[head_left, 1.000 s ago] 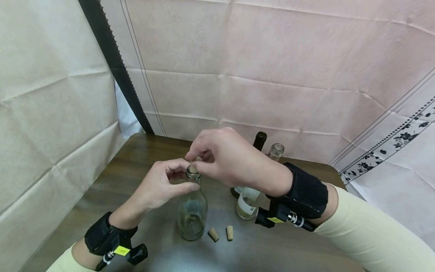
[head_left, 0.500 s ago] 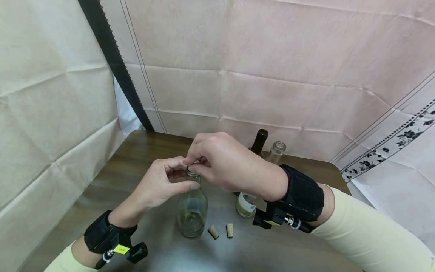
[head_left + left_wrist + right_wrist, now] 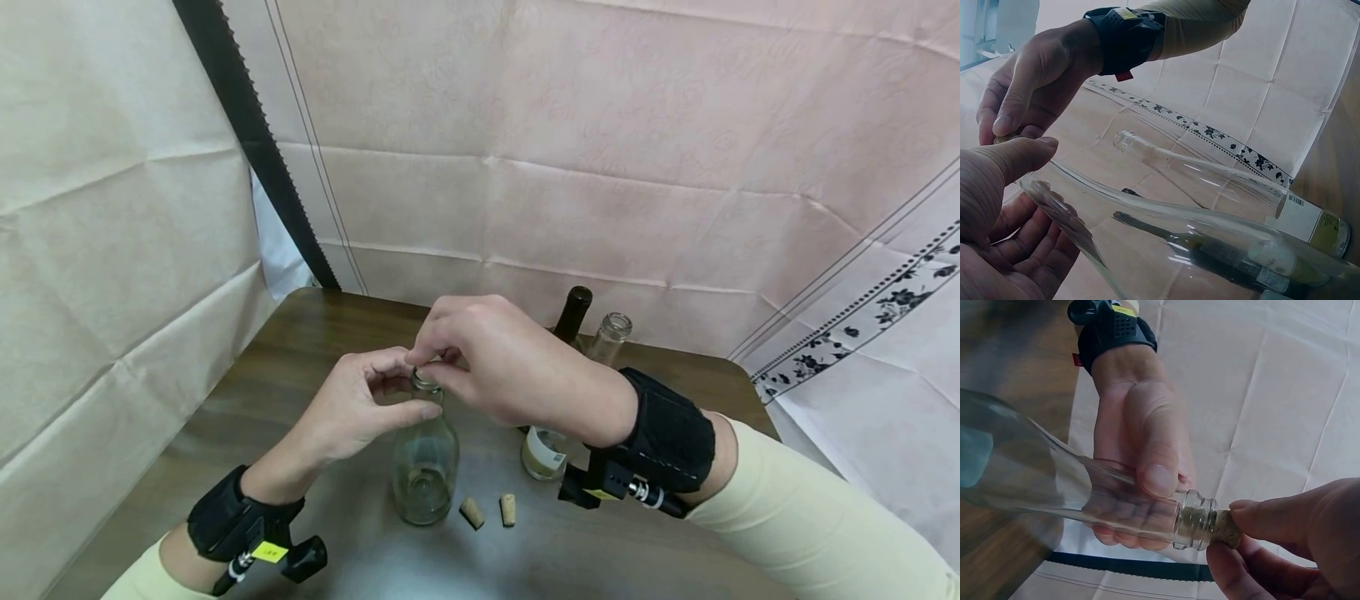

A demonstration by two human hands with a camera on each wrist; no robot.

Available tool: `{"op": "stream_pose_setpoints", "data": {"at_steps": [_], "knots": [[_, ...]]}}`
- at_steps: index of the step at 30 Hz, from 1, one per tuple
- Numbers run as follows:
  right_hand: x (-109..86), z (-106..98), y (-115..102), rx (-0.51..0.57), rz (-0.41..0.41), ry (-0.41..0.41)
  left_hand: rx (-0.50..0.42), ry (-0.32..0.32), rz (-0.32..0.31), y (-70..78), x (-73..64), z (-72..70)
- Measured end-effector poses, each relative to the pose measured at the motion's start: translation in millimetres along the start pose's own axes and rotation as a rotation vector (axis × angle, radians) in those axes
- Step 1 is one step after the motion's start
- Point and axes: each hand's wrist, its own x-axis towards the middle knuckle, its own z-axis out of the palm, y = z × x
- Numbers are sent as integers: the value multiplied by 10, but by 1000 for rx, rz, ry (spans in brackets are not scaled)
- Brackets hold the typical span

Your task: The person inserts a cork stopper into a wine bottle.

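And there it was: the left hand (image 3: 360, 404) curled round the neck of a clear glass bottle (image 3: 424, 467), thumb laid along one side, fingers showing blurred and rippled through the glass. Up at the mouth I had the right hand (image 3: 487, 358), finger and thumb narrowed to a pinch on a cork (image 3: 1229, 530). The right wrist view gave me that cork close up — a stubby, tan, grainy plug, part of it inside the ringed glass lip, the rest jutting out between the fingertips. The bottle stood upright on the brown, wood-grained table (image 3: 352, 542), smooth and slope-shouldered, light sliding down its sides.

Just beside its base I counted two more, a slanted cork (image 3: 472, 512) and a straighter cork (image 3: 507, 510), both short and matte. Farther back, partly hidden by the right forearm, I picked out a dark bottle (image 3: 573, 312) with a slim neck, next to a labelled clear bottle (image 3: 544, 454) with a pale paper band round it. Behind everything hung creased pinkish sheeting (image 3: 600, 167) — fold lines running across it, a black floral strip (image 3: 896, 304) at the right.
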Motion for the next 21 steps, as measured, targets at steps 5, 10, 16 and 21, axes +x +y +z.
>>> {"op": "stream_pose_setpoints", "data": {"at_steps": [5,10,16,21], "knots": [[10,-9,-5,22,26,-1,-3,-6,-6,-10,-10,-1],[31,-69,-21,27,41,31,-26,-9,1,-14,-11,17],[31,-121,-18,4,-18,-6,-26,-13,-3,8,-13,14],[32,-118,-13,-28,-58,-9,-18,-11,3,15,-9,4]]}}
